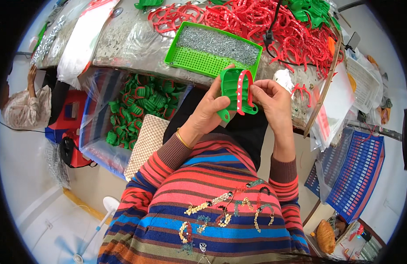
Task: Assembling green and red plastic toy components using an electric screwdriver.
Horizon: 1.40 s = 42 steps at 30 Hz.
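Note:
My left hand (205,108) is closed around a green ribbed plastic shell (230,90), held up just past the table's near edge. A curved red strip with white teeth (241,92) runs across the shell's right side. My right hand (274,99) meets that strip at its right edge, thumb and fingertips pinched together; whether a tiny part sits between them is hidden. Just beyond lies a bright green tray (199,61) with a grid bottom, its far part covered by many small metal pins (216,43).
Red toothed strips (296,42) and green shells (309,13) heap at the back. A white crumpled item (282,80) lies by my right hand. Left below, a plastic-lined crate (95,149) contains green-and-red pieces. A blue basket (357,163) stands right; another person (27,108) sits left.

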Tool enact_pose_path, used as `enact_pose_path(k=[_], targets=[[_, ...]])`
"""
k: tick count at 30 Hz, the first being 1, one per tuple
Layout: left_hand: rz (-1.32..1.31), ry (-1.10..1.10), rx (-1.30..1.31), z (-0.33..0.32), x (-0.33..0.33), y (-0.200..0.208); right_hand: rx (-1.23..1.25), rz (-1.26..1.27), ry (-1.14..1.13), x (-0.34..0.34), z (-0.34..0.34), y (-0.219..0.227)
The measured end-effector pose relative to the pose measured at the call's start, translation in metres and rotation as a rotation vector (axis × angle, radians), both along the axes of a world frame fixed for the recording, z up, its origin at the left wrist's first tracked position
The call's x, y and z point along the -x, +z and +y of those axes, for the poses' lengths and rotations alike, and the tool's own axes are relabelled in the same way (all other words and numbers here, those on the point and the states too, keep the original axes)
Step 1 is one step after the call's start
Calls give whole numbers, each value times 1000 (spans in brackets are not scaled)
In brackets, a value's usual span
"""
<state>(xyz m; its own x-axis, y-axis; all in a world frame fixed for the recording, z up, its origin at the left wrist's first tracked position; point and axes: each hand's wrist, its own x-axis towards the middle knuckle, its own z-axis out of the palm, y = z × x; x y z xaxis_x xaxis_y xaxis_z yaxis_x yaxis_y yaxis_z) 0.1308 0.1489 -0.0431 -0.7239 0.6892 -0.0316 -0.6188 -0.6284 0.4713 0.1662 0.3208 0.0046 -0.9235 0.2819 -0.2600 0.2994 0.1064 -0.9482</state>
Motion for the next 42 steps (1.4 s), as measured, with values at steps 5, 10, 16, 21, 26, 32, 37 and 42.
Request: enact_pose_path(k=[5,10,16,21,26,32,37,42], targets=[[18,6,15,-1,-1,0,-45,7,-3,0,-2,-3],[81,34,71,-1,0,-4,-167,-5,-35,0,-9,-2],[121,29,134,-1,-2,1,-205,-15,-68,-2,-13,1],[158,35,181,-2,-3,2,-218,7,-64,-5,-11,-6],[190,34,214,-1,-4,-1,-246,6,-69,-7,-13,-9],[149,19,198,-1,-4,-3,-233,-8,-63,-9,-9,-14],[75,-59,134,-6,-1,-2,3,-32,37,-11,3,-10],[-142,-206,-133,-7,-10,-18,202,-48,119,-14,1,-7]])
